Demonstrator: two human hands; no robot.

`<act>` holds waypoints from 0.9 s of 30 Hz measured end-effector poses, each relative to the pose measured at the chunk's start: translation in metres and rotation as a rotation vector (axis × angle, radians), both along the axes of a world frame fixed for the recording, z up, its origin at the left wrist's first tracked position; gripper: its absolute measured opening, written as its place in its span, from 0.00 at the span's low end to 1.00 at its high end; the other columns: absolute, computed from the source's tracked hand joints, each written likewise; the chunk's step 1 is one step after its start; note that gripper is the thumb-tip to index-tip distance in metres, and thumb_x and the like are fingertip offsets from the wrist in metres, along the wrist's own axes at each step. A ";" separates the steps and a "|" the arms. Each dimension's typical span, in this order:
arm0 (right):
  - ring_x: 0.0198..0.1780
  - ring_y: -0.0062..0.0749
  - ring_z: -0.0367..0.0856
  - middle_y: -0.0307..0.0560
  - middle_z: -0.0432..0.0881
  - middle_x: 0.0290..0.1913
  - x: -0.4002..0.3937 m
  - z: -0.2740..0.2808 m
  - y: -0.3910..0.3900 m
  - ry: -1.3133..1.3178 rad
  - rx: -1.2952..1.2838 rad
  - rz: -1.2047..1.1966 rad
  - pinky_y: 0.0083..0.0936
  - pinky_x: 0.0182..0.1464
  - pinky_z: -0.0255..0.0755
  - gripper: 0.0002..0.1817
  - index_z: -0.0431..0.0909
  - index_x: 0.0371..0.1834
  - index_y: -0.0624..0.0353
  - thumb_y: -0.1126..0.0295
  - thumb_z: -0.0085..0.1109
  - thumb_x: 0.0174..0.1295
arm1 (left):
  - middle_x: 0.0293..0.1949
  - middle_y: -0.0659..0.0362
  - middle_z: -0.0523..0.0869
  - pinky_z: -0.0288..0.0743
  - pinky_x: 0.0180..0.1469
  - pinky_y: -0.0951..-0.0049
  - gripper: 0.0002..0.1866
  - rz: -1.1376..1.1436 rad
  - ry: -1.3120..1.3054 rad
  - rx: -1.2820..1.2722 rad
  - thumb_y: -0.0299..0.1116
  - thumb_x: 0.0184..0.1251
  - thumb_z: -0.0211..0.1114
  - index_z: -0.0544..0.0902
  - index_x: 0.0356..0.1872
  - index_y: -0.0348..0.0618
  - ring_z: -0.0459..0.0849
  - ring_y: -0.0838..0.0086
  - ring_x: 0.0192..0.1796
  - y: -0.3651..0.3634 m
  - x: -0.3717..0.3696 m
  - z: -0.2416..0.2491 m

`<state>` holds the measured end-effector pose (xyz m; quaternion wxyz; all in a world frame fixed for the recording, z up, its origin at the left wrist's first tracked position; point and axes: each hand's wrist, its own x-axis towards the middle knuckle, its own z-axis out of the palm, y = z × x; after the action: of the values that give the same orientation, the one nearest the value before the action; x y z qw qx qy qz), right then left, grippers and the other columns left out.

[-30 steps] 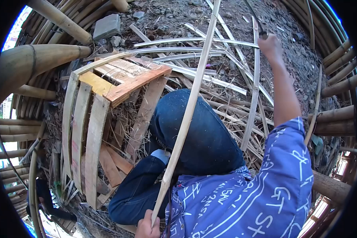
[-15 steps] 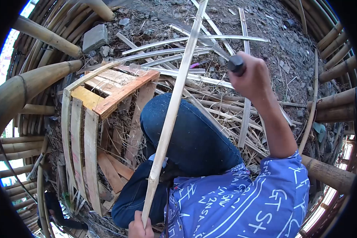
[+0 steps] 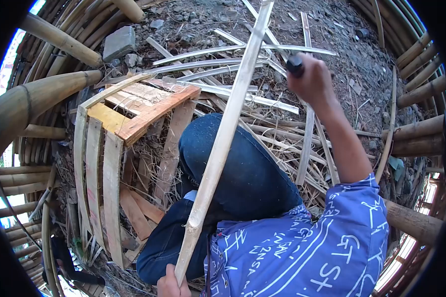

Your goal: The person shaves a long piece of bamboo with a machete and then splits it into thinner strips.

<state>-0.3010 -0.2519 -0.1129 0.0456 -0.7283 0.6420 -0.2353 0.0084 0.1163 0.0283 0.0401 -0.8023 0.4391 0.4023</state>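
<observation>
A long, pale bamboo strip (image 3: 218, 148) slants from the bottom of the view, across my bent knee, to the top edge. My left hand (image 3: 173, 284) is wrapped round its lower end, just below a node. Farther out, on the right, my right hand (image 3: 314, 81) grips a knife by its black handle (image 3: 295, 65). Its blade extends up and away from me, thin and blurred, to the right of the strip's upper part.
A slatted wooden crate (image 3: 156, 116) stands left of my knee. Cut bamboo strips (image 3: 198, 64) and shavings litter the ground ahead. Behind them lies a grey block (image 3: 119, 43). Bamboo poles (image 3: 49, 94) line both sides. At lower left, a person (image 3: 67, 262) is partly visible.
My right hand and the knife have risen slightly, and the blade now points more steeply away. The bamboo strip's upper end has shifted a little right. My left hand keeps its grip.
</observation>
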 end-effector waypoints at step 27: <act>0.35 0.59 0.83 0.62 0.83 0.28 -0.004 -0.038 -0.025 -0.222 -0.069 -0.127 0.45 0.38 0.77 0.07 0.79 0.29 0.60 0.67 0.57 0.54 | 0.17 0.37 0.72 0.63 0.20 0.53 0.20 0.065 0.096 0.033 0.34 0.72 0.50 0.72 0.53 0.22 0.75 0.42 0.20 0.011 -0.001 0.002</act>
<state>-0.3051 -0.2765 -0.1512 0.0762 -0.6569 0.6693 -0.3388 0.0077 0.1272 0.0301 0.0192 -0.7951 0.4077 0.4485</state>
